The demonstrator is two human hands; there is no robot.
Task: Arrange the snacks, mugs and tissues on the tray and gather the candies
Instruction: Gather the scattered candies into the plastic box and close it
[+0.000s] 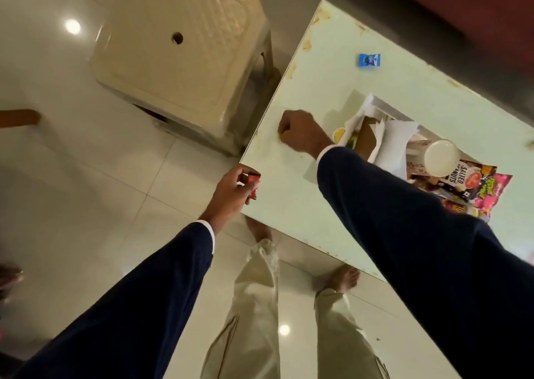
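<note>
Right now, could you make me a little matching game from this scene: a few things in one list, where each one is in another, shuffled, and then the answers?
Things:
1. red candy
2. blue candy
3. white mug
4. yellow candy

Places:
A. on the tray, lying on its side
B. alone on the table, far side
C. pinched in the left hand, at the table's corner
D. under the curled fingers of the right hand, on the tabletop

Pairs: 1-C, 2-B, 3-A, 4-D
</note>
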